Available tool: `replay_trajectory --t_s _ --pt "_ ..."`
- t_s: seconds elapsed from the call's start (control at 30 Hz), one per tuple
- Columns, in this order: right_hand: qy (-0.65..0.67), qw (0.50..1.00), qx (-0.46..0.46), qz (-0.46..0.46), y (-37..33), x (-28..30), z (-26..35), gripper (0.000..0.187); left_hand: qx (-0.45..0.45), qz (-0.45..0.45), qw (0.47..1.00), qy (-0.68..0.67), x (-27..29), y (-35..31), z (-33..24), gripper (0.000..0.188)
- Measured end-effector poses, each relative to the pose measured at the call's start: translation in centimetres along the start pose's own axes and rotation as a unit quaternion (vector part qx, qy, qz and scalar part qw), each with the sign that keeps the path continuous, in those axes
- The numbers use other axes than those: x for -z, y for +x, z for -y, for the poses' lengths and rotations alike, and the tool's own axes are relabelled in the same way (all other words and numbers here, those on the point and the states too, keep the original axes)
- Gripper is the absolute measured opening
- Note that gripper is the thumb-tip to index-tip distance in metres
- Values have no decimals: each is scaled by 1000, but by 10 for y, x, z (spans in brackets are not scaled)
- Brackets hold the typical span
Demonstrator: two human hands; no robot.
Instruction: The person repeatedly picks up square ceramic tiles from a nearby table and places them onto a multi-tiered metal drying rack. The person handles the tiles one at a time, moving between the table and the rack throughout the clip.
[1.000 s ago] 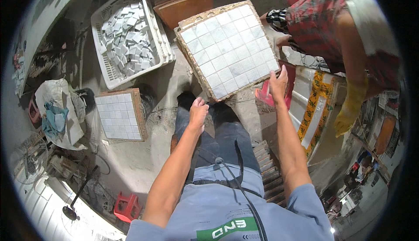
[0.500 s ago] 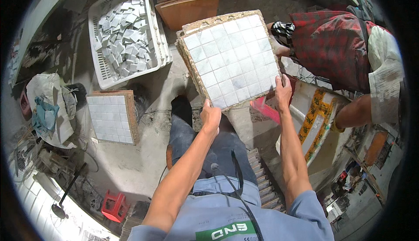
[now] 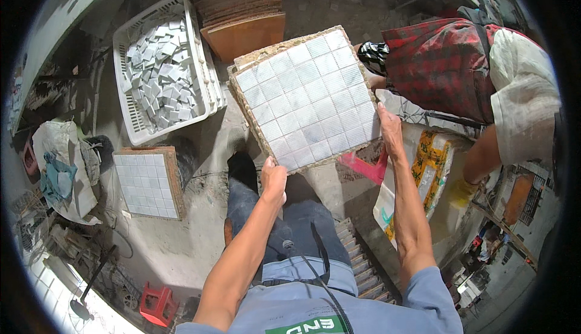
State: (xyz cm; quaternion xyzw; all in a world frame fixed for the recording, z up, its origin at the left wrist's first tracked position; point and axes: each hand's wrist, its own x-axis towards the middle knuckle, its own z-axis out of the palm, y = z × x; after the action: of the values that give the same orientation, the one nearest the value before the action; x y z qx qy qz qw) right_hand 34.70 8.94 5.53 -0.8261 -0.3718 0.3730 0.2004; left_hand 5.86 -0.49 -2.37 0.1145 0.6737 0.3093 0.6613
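A board faced with a grid of pale square tiles (image 3: pixel 308 101) lies tilted on top of what looks like a stack of rough brown boards, in front of me. My left hand (image 3: pixel 275 181) is closed on its near left corner, thumb at the tile edge. Round the right edge, near the right corner, my right hand (image 3: pixel 389 127) is closed, thumb along the side. The fingers of both hands are partly hidden under the edge. What bears the stack underneath cannot be seen.
A white plastic basket (image 3: pixel 124 86) of loose tiles stands far left, beside stacked brown boards (image 3: pixel 245 34). Another tiled board (image 3: pixel 145 183) lies left. At right are a taped foam box (image 3: pixel 433 170) and a co-worker's yellow-gloved hand (image 3: pixel 463 193). A red stool (image 3: pixel 158 304) stands lower left.
The whole view has shifted, so most things sit lower and further left. Both my hands keep their hold on the tiled board. The co-worker's yellow glove now shows more, beside the foam box.
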Motion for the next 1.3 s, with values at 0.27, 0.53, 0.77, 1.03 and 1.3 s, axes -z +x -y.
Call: replay_trajectory --t_s 0.27,0.53,0.77,1.03,1.3 --pt "154 988 1 20 22 -7 -17 54 14 -43 999 -1 -5 -13 -14 35" --pt "148 983 -22 -106 0 -11 7 57 60 3 995 -75 19 -23 -28 17" --pt "285 952 -17 -111 -47 -20 0 57 53 19 995 -77 49 -48 -61 29" --pt "388 883 -111 -239 -181 -51 -30 54 32 97 993 -51 107 -90 -122 36" --pt "412 748 -287 -434 -356 -95 15 50 88 242 964 69 159 -86 -128 40"
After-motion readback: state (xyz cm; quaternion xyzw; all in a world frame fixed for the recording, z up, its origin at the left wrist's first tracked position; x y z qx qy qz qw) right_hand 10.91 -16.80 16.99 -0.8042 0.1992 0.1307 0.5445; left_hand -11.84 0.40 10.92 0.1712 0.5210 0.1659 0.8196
